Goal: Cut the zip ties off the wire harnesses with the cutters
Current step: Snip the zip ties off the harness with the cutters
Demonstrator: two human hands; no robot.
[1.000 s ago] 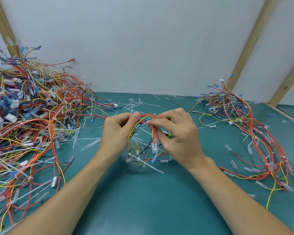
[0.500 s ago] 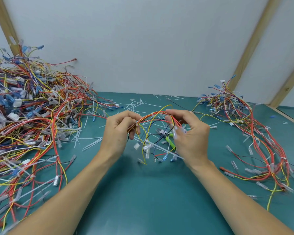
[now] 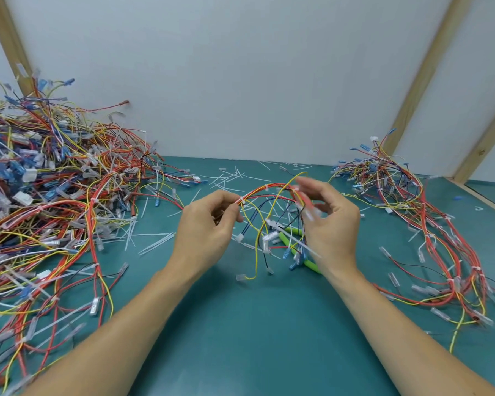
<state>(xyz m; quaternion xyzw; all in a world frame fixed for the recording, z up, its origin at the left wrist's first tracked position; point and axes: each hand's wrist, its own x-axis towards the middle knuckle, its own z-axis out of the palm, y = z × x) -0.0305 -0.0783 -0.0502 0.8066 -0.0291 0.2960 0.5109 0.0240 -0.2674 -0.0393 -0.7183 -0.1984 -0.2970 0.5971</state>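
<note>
Wire harness (image 3: 269,192) up off the table (image 3: 240,338), arching between both hands at centre! Left hand (image 3: 203,227) pinches its left end, fingers curled right at a white zip tie (image 3: 242,200). Right hand (image 3: 330,224) sits at the right end, fingers blurred and loosely spread around the red strands; whether it grips them, I cannot tell. The bundle's long axis runs left to right, loose connector leads dangling below the arch.

Now the key relation: the green-handled cutters (image 3: 295,244) lie on the table beneath the harness, just near-left of the right hand, handles running diagonally towards the right wrist. That hand is clearly the nearer one, so my call is it drops down for them while the left keeps the tie presented.

Room? Big tangled pile (image 3: 55,210) crowds the left, a smaller pile (image 3: 426,224) the right, cut tie scraps (image 3: 229,175) litter the far side. Near centre lies open.
</note>
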